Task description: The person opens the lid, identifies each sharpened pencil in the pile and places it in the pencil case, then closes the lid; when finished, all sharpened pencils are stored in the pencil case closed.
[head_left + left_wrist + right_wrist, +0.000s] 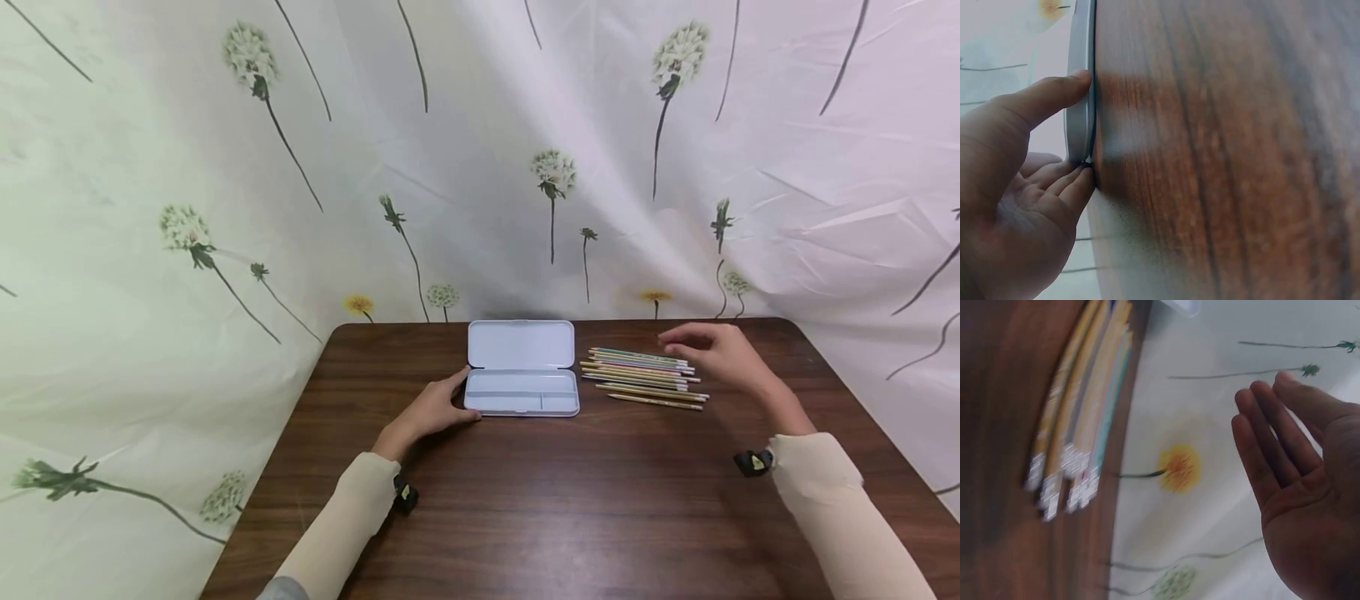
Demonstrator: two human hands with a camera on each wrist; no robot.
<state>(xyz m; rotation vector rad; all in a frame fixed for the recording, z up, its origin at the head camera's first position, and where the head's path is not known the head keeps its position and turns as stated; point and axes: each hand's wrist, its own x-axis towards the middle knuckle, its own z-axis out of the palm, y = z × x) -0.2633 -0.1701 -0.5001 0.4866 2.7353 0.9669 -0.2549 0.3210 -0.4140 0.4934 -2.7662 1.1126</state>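
A white pencil case point(521, 392) lies with its lid point(521, 343) opened back; its tray is divided into compartments with nothing in them. My left hand point(437, 407) holds the case's left end, the thumb at the front side and the fingers round by the left side. In the left wrist view the thumb tip presses the case's pale wall point(1079, 128). To the right of the case lies a row of several pencils point(641, 375), mostly yellowish, their whitish ends toward the right. Just above and right of them my right hand point(716, 350) hovers with relaxed fingers, holding nothing.
Everything lies near the far edge of a dark wooden table point(540, 500). Directly behind it hangs a white cloth point(480, 183) printed with dandelions. Both wrists wear a small black device point(752, 462).
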